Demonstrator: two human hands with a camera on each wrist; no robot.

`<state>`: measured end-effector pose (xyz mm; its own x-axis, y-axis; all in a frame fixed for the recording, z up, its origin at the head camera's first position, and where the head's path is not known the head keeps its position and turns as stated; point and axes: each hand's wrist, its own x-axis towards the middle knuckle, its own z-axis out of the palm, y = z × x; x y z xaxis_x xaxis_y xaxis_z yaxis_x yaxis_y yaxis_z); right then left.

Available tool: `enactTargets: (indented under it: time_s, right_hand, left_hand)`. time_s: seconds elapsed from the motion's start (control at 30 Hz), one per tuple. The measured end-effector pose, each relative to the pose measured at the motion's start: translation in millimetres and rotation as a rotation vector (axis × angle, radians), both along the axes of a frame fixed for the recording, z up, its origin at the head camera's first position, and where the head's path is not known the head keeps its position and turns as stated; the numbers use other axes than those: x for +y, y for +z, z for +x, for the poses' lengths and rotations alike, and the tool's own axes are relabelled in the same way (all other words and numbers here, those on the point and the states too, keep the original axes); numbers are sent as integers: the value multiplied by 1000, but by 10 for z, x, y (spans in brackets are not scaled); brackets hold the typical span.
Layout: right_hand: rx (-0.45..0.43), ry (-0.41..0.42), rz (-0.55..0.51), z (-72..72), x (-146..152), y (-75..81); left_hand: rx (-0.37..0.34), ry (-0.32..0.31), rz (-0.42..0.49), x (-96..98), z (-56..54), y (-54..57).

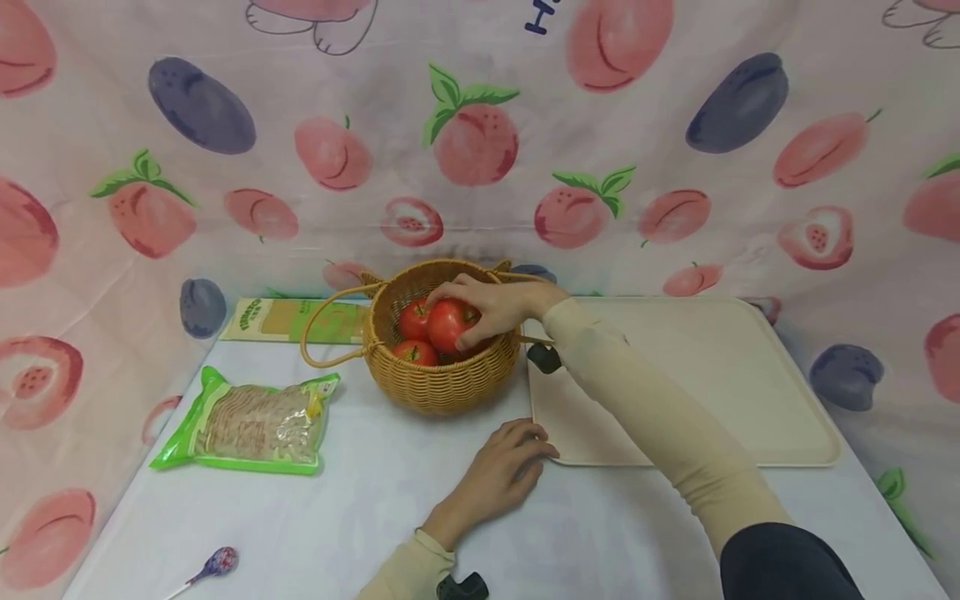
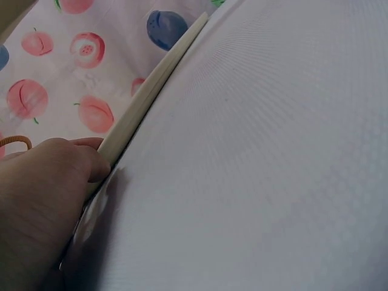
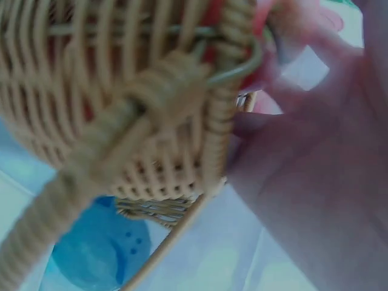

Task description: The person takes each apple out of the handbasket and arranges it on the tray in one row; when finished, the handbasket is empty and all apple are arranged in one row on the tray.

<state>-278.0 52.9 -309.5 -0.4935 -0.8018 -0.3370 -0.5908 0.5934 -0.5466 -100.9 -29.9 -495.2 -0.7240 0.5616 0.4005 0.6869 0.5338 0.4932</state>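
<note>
Right hand (image 1: 497,305), clamped on an apple (image 1: 450,325), should clear the basket's (image 1: 442,390) three-o'clock rim (left hand (image 1: 497,468) loosely touching the tray (image 1: 720,375)).

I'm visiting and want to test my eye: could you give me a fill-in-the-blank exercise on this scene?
The right grip holds a red apple inside a wicker ____.
The left grip touches the edge of a flat, cream ____.
In the head view, the lollipop lies to the ____ of the left grip.
Missing words: basket; tray; left.
</note>
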Motion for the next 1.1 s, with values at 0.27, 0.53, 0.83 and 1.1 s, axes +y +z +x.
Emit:
enactTargets:
  time_s: [0.27,0.53,0.83,1.1]
  right_hand:
    - [12,-81,-112,-21,92,-98]
    - [-7,-173,-236,40,198,-145]
    - [-54,-249,-410,134,295,-253]
    - [43,-305,-542,237,423,-265]
  left_hand:
    - [-15,-1,-2,8,-6,-8]
    - [-42,1,-2,16,-10,1]
    - [-46,6,-4,25,-10,3]
    - [-28,5,5,18,-8,8]
